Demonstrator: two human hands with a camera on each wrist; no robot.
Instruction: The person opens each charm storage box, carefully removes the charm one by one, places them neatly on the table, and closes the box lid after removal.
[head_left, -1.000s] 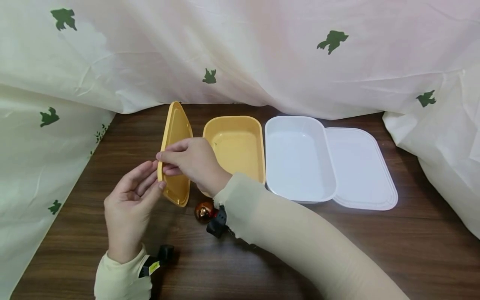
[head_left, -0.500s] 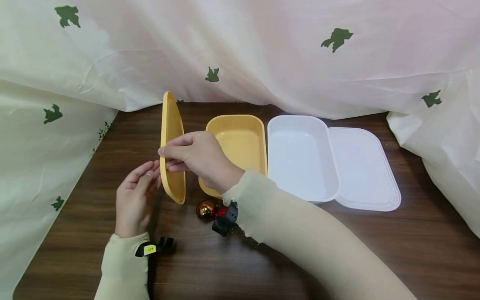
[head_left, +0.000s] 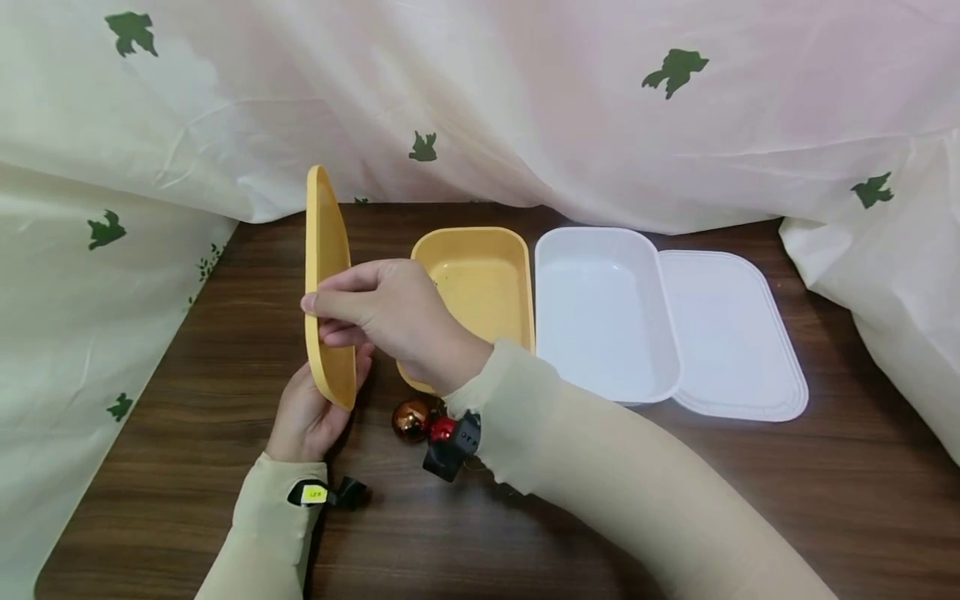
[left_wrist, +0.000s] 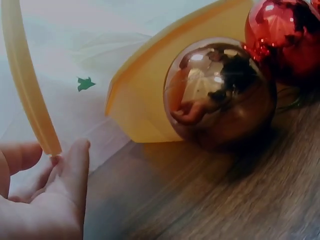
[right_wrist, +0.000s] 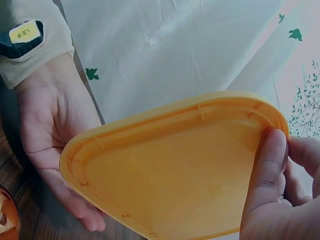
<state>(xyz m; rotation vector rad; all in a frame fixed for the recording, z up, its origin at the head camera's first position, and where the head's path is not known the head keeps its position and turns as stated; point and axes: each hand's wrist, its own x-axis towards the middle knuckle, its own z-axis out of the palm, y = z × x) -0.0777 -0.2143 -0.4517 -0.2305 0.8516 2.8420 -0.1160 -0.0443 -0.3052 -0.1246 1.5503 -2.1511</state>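
Observation:
My right hand pinches the edge of a yellow lid between thumb and fingers. The lid stands on edge above the table, left of a matching yellow container. In the right wrist view the lid's ribbed inner side faces the camera. My left hand is at the lid's lower end, palm up with the fingers loosely extended; the lid hides part of it. A copper-coloured bauble and a red bauble lie in front of the yellow container. In the head view my right wrist camera overlaps the red bauble.
A white container stands beside the yellow one, uncovered. Its white lid lies flat at its right. Behind and at the sides of the dark wooden table hangs a pale cloth with green birds.
The yellow lid has moved left and up in my right hand and turned more edge-on. My left hand has released its edge and shifted right beneath its lower end.

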